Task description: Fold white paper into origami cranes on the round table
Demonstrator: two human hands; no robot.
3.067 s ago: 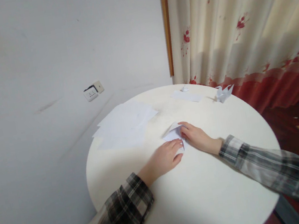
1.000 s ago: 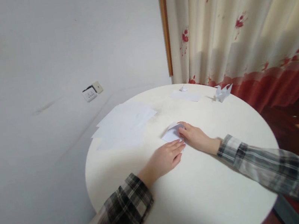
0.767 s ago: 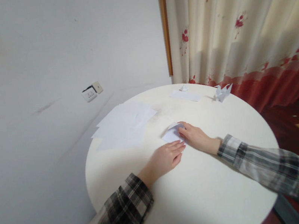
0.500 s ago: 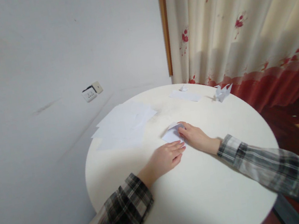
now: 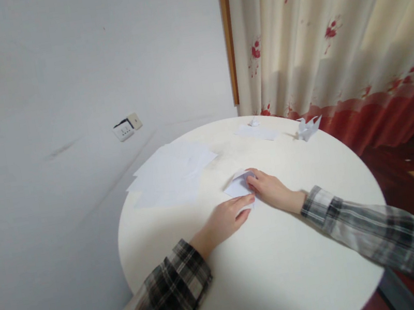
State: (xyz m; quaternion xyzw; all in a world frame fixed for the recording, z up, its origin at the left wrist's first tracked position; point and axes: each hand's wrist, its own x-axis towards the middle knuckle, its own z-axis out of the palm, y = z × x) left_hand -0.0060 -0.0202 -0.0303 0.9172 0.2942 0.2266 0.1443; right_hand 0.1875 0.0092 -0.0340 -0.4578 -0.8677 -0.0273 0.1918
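A small white folded paper lies on the round white table in front of me, with a flap raised along its far side. My right hand grips its right side, thumb over the flap and fingers behind it. At the paper's near corner is my left hand, its thumb and fingertips closed around the edge there. A bit of the paper shows between that thumb and the fingers. Both hands cover parts of the near and right edges.
White paper sheets are spread at the table's left. Farther back, a small folded piece rests by another sheet. A paper crane stands near the right far edge of the table. Wall and curtain border it.
My left hand's fingers have shifted slightly on the near corner, and more of the paper now shows between thumb and fingers. The right hand and the paper have stayed in place.
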